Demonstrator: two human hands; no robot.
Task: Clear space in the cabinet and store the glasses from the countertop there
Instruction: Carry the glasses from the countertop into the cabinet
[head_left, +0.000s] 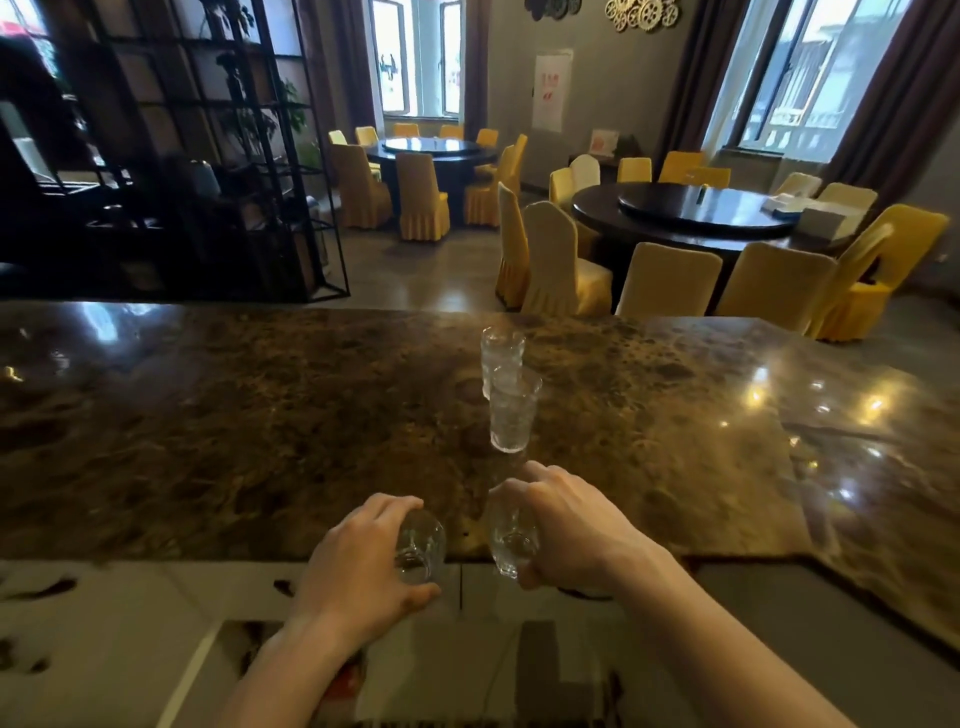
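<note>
Two clear textured glasses stand in a row on the brown marble countertop (260, 415): a near glass (511, 410) and a far glass (500, 351) partly behind it. My left hand (358, 566) grips a clear glass (421, 545) at the counter's near edge. My right hand (561, 525) grips another clear glass (509, 535) just right of it. Both held glasses are over the counter's front edge. The cabinet is not in view.
Below the countertop lies a lower white marble ledge (130, 597). A dark metal shelf unit (197, 156) stands behind the counter at the left. Round dining tables (701, 208) with yellow-covered chairs (665, 280) fill the room beyond.
</note>
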